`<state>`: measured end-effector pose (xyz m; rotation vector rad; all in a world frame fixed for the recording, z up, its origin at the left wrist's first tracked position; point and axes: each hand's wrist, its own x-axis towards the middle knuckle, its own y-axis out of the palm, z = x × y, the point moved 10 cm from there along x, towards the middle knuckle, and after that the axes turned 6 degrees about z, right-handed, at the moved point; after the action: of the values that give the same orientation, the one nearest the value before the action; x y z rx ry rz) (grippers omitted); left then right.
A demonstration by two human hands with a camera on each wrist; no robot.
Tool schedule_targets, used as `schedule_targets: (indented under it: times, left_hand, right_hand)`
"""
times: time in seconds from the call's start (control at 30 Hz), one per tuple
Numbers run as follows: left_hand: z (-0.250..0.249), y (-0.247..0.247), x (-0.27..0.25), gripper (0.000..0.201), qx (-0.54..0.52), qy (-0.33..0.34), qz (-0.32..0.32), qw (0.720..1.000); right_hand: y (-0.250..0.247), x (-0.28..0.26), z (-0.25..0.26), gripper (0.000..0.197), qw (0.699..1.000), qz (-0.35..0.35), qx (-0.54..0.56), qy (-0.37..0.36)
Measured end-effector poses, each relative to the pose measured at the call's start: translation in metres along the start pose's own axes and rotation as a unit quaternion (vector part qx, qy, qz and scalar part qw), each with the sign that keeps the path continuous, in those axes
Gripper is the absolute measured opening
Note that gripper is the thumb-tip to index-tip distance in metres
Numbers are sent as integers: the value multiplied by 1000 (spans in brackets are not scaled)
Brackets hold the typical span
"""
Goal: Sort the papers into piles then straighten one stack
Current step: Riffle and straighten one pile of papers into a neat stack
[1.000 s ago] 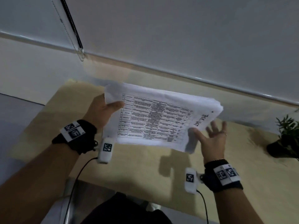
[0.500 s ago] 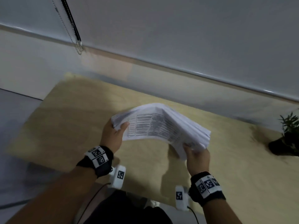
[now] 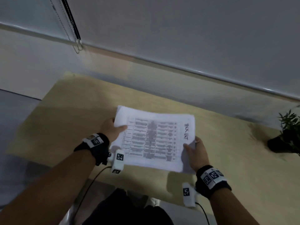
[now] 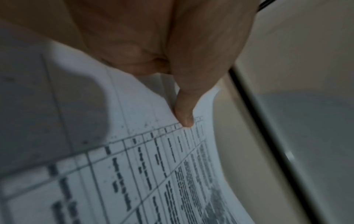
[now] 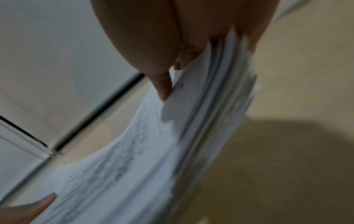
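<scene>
The left hand (image 3: 112, 129) pinches the left edge of a stack of papers (image 3: 154, 138), thumb lying across the top sheet and the other fingers hidden underneath; the left wrist view shows that thumb (image 4: 184, 112) pressed onto the printed table near the sheet's edge. The right hand (image 3: 195, 153) grips the stack's right edge near its front corner, thumb on top and fingers curled under, and the right wrist view shows the thumb (image 5: 162, 84) on the top sheet with the fanned, uneven edges of the sheets beside it. The stack is held between both hands, lifted above the middle of the wooden table (image 3: 84, 111), closer to its near edge than to the wall side, and casts a shadow on the table below it. The top sheet bears a ruled grid of text too blurred to read. A potted plant (image 3: 287, 135) stands near the table's right edge, well apart from the papers. A blind cord (image 3: 71, 25) hangs against the wall beyond the far left corner.
</scene>
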<state>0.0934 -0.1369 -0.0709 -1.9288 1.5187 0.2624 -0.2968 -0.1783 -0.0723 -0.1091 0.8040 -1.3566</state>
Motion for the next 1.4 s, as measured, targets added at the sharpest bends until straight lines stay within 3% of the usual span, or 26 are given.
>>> schedule_targets:
  times: [0.1,0.17,0.27,0.33,0.47,0.53,0.63,0.7,0.8,0.87,0.93,1.0,1.1,1.17,1.23,1.4]
  left_hand:
    - [24,15,7,32,78,-20,6,997]
    - [27,13,7,28,101,-20,-21,994]
    - [32,30,3,48,125,-26,-8,992]
    - [31,28,-3,48,102,-32,-24,994]
    - [28,20,-6,30,-13,-57,-5,998]
    - [3,8,-15,25,-51,-7,-30,998]
    - [-65,-15,-44,23,-92,184,-91,974]
    - [-89,-27,-66,29,-88,267,-124,952]
    - [-60,-21,-61,26,-79,212,-127,966]
    - [-36,-2,-57,25,-42,157,-95,982]
    - [-24,11,-55,15,-34,130,-74,988]
    - [-27,12,-52,15,-34,151,-68,986]
    - [-36,7,-48,31,-8,217,-78,973]
    - [-32,9,-45,32,-18,201,-71,977]
    - [-25,10,-39,30,-17,174,-67,982]
    - [-33,0,-31,25,9,162,-17,987]
  right_hand:
    - [19,5,-33,38,994,22,-98,49]
    - [16,6,-39,31,995,-5,-69,67]
    - [19,4,-39,31,994,-5,-73,81]
    - [18,4,-35,29,995,-13,-54,79]
    - [1,2,-9,29,999,-29,-5,42]
    - [-15,-3,24,25,997,-68,21,-11]
    - [-44,-28,74,17,979,-148,72,-118]
    - [-63,-49,89,9,959,-204,79,-179]
    - [-58,-54,73,20,959,-216,18,-185]
    - [-39,-41,41,35,975,-170,-38,-140]
    - [-25,-35,23,38,983,-131,-57,-115]
    - [-24,-34,21,28,983,-129,-62,-111]
    - [-27,-35,21,15,987,-128,-45,-91]
    - [-19,-34,19,8,991,-106,-25,-82]
    - [-14,-31,15,16,991,-98,-33,-89]
    - [-40,-30,45,19,983,-133,-63,-109]
